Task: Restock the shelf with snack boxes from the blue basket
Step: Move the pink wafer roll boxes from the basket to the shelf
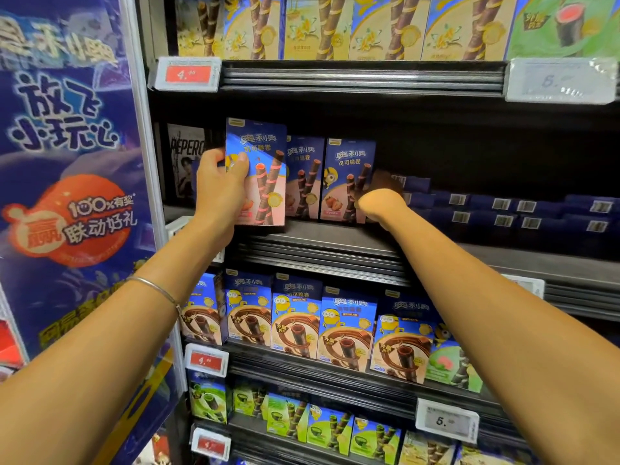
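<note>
Shelf holds two upright snack boxes — left grip clasps a third box.

Three pink-and-blue snack boxes stand upright at the centre of the frame; five brown-fronted boxes line the row below. Three red price tags run down the left; two white price tags sit in full view on the right; two hands, the left hand and the right hand; one bracelet.

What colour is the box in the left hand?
The box is blue above and pink below, with brown wafer rolls printed on it; head view.
</note>
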`<state>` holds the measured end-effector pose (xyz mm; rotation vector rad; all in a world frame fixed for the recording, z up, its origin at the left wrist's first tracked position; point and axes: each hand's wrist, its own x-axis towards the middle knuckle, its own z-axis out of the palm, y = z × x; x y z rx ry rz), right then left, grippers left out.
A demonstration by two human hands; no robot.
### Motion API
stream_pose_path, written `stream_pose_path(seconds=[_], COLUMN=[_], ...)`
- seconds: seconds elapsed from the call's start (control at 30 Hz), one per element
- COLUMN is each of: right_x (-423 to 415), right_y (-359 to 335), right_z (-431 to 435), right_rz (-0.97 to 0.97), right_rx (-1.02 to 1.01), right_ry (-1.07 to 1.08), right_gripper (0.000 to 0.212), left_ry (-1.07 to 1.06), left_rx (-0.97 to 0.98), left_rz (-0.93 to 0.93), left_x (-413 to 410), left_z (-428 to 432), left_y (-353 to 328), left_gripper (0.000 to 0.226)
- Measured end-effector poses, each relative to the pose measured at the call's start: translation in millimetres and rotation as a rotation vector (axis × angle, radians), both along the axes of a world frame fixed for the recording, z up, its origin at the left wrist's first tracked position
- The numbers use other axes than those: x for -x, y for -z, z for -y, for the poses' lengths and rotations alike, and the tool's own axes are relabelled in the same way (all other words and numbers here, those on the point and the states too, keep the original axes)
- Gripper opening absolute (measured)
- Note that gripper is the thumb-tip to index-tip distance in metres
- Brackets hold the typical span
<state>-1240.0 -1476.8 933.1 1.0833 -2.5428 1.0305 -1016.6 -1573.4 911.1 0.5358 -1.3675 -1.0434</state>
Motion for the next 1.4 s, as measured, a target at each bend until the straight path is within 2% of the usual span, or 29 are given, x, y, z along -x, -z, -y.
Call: stream_pose_path(seconds=[0.33, 0.43, 0.5, 0.53, 0.67, 0.73, 0.87, 0.97, 1.03, 1.13, 1.23, 1.3, 1.4], right_x=[-2.9, -1.0, -1.7, -2.8, -14.8, -25.7, -43.3, -42.5, -37.4, -26.5, -10.3, 3.3, 23.0], right_y=[6.3, 8.2, 9.0, 8.6, 0.0, -4.5, -7.0, -9.2, -9.7, -8.9, -11.2, -12.7, -11.0], right_z=[-7.9, -17.8, -27.0, -30.7, -47.1, -54.5, -68.3, -77.3, -82.9, -90.3, -98.9, -106.5, -116.3], right_rz=[0.067, 0.122, 0.179, 0.204, 0.239, 0.263, 0.436, 0.353, 0.423, 0.493, 0.537, 0.52, 0.46], right_rx=[-0.052, 0.006, 0.099, 0.165, 0.446, 0.535, 0.499, 0.464, 0.479, 0.457, 0.475, 0.483, 0.485], right_ry=[-0.047, -0.057, -0.068, -0.074, -0.101, -0.18, -0.495, -0.479, -0.487, -0.51, -0.475, -0.403, -0.316], right_gripper=[0.048, 0.03, 0.01, 0.008, 0.015, 0.023, 0.026, 0.029, 0.034, 0.038, 0.034, 0.031, 0.035], left_ry=[0.034, 0.04, 0.051, 0.058, 0.099, 0.125, 0.167, 0.201, 0.213, 0.23, 0.188, 0.042, -0.294], left_rx=[-0.014, -0.011, -0.013, -0.014, -0.004, -0.004, 0.013, 0.004, -0.001, 0.04, 0.119, 0.234, 0.39], left_rz=[-0.011, -0.024, -0.02, -0.02, -0.025, -0.011, -0.002, -0.023, -0.01, 0.053, 0.173, 0.297, 0.587], left_x=[9.3, 13.5, 18.0, 20.6, 38.9, 50.4, 74.5, 86.9, 92.2, 98.7, 97.9, 92.3, 84.7], left_z=[-3.6, -5.8, -8.9, -10.7, -22.7, -30.5, -46.4, -56.9, -61.6, -67.6, -68.8, -62.4, -49.2], left_y=[3.2, 2.8, 1.4, 0.4, -5.0, -7.8, -10.1, -11.9, -12.4, -13.7, -18.0, -19.4, -22.7], left_gripper=[0.028, 0.023, 0.022, 0.022, 0.012, 0.013, 0.016, 0.016, 0.018, 0.012, 0.03, 0.034, 0.045])
